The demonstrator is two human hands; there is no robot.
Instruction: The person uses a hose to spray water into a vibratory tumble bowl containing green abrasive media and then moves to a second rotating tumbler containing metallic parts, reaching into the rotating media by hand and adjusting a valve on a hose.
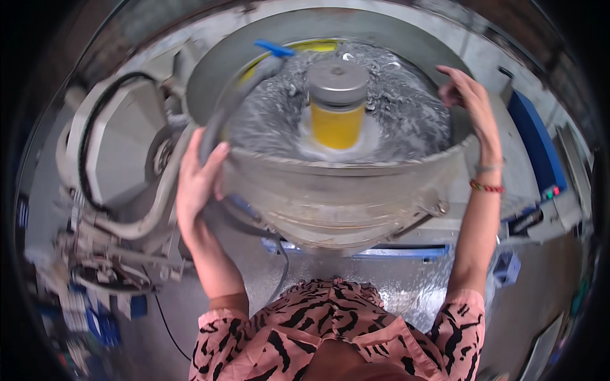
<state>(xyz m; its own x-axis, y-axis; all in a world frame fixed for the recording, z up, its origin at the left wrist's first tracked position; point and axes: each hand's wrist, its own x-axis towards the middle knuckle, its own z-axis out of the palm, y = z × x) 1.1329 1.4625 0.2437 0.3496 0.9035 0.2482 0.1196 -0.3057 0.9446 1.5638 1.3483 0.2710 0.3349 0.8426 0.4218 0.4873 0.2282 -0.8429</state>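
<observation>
A large round grey metal tub (318,181) with a wide flared rim stands in front of me, full of churning grey, glittering material. From its middle rises a yellow post (338,124) with a round metal cap (338,82). My left hand (198,174) is at the tub's left rim, thumb and fingers around a grey hose (244,86) that curves over the rim. A blue end piece (274,48) shows at the hose's far end. My right hand (467,98) is raised at the right rim, holding nothing, its fingers apart and loosely bent.
To the left stands a pale machine housing (117,140) with a black cable and pipes. A blue panel (534,140) is at the right. Under the tub runs a blue bar (406,253). A small blue box (506,268) sits at lower right on the wet, shiny floor.
</observation>
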